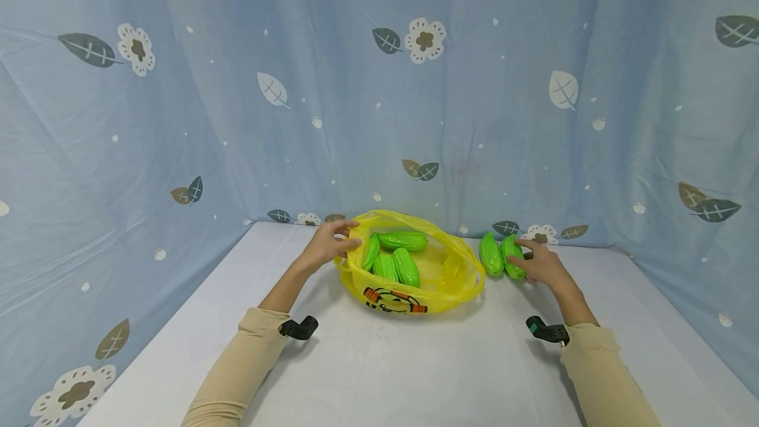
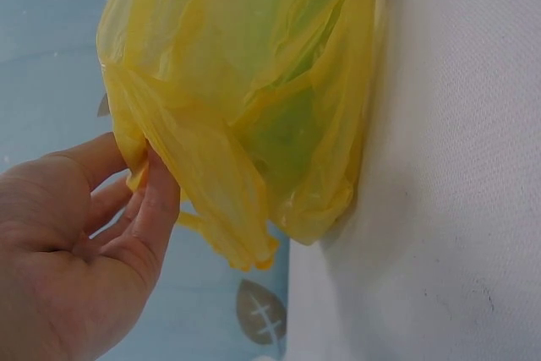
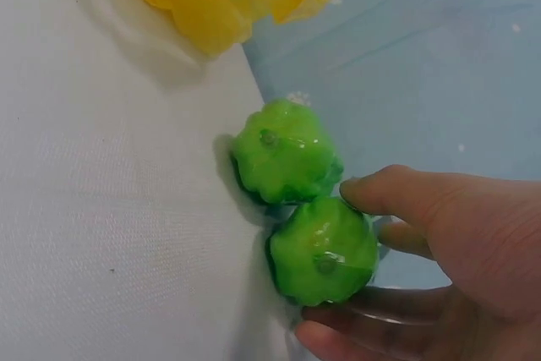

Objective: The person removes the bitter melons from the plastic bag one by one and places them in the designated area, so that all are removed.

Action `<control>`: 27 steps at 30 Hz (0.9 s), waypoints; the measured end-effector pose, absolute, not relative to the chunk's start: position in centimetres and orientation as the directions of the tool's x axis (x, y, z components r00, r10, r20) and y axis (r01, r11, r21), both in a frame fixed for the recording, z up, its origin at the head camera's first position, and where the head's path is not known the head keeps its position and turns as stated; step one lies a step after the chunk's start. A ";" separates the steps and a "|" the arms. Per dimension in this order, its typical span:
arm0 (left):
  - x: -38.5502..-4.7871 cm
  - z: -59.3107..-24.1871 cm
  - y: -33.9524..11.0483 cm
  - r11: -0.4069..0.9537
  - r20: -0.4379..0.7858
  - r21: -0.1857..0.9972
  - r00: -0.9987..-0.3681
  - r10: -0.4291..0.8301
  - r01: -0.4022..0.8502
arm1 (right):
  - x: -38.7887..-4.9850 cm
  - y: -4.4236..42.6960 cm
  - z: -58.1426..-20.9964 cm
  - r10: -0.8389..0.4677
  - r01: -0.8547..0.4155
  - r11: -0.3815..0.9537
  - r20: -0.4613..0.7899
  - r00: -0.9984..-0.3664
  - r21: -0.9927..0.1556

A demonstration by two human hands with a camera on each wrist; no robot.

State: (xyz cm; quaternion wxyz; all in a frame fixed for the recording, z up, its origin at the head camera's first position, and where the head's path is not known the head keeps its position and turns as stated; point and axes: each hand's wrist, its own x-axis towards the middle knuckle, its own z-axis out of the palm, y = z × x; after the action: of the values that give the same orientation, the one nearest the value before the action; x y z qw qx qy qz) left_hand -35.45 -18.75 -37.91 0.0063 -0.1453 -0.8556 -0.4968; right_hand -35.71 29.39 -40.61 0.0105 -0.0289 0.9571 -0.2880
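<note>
A yellow plastic bag lies with its mouth wide, and several glossy, ridged green bitter melons show inside. My left hand pinches the bag's left rim between thumb and fingers; the left wrist view shows the bag film bunched there. To the right of the bag, two more bitter melons lie side by side. My right hand holds the right one, with the thumb on one side and the fingers on the other. Its neighbour sits against it, near the thumb tip.
Both hands work over a white table. A blue curtain printed with leaves and flowers hangs along the table's back and sides. Black wrist mounts stick out from both sleeves.
</note>
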 end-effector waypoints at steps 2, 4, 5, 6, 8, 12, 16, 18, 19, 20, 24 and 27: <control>-35.4 -37.9 -18.7 0.464 0.156 0.848 -0.957 0.243 0.257 | -35.8 29.4 -40.6 -0.061 -0.047 0.835 -0.008 -0.998 -0.549; -35.4 -37.9 -18.8 0.464 0.157 0.848 -0.957 0.243 0.256 | -35.8 29.4 -40.6 -0.060 -0.044 0.837 -0.011 -0.998 -0.546; -35.4 -38.0 -18.8 0.464 0.156 0.848 -0.958 0.242 0.255 | -35.7 29.5 -40.6 -0.059 -0.042 0.838 -0.014 -0.998 -0.544; -35.4 -37.9 -18.8 0.464 0.155 0.849 -0.958 0.240 0.254 | -35.7 29.5 -40.5 -0.059 -0.041 0.839 -0.015 -0.998 -0.542; -35.4 -37.9 -18.8 0.465 0.155 0.848 -0.958 0.242 0.254 | -35.6 29.5 -40.5 -0.059 -0.040 0.844 -0.018 -0.998 -0.535; -35.4 -38.0 -18.8 0.463 0.157 0.848 -0.956 0.249 0.260 | -35.4 29.5 -40.2 -0.053 -0.033 0.853 -0.024 -0.998 -0.521; -35.5 -38.1 -18.8 0.450 0.165 0.852 -0.953 0.254 0.268 | -35.1 29.4 -39.9 -0.059 -0.039 0.852 -0.020 -0.998 -0.522; -35.5 -38.1 -18.8 0.444 0.173 0.852 -0.950 0.259 0.276 | -35.0 29.3 -39.7 -0.064 -0.045 0.851 -0.018 -0.998 -0.523; -35.5 -38.1 -18.8 0.442 0.176 0.853 -0.950 0.259 0.279 | -35.0 29.3 -39.7 -0.065 -0.045 0.851 -0.019 -0.998 -0.523; -35.5 -38.1 -18.8 0.441 0.179 0.852 -0.949 0.260 0.282 | -35.0 29.3 -39.6 -0.064 -0.044 0.851 -0.019 -0.998 -0.523; -35.5 -38.1 -18.8 0.449 0.177 0.848 -0.950 0.258 0.280 | -34.9 29.3 -39.4 -0.054 -0.035 0.855 -0.023 -0.998 -0.517; -35.4 -38.0 -18.8 0.458 0.170 0.846 -0.952 0.254 0.273 | -34.8 29.3 -39.2 -0.053 -0.033 0.853 -0.024 -0.998 -0.521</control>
State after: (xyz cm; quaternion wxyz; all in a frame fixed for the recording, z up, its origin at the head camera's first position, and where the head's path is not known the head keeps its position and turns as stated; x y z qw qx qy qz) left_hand -35.44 -18.82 -38.01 0.0094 -0.1543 -0.8538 -0.4971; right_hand -34.83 29.28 -39.25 0.0185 -0.0223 0.9623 -0.2705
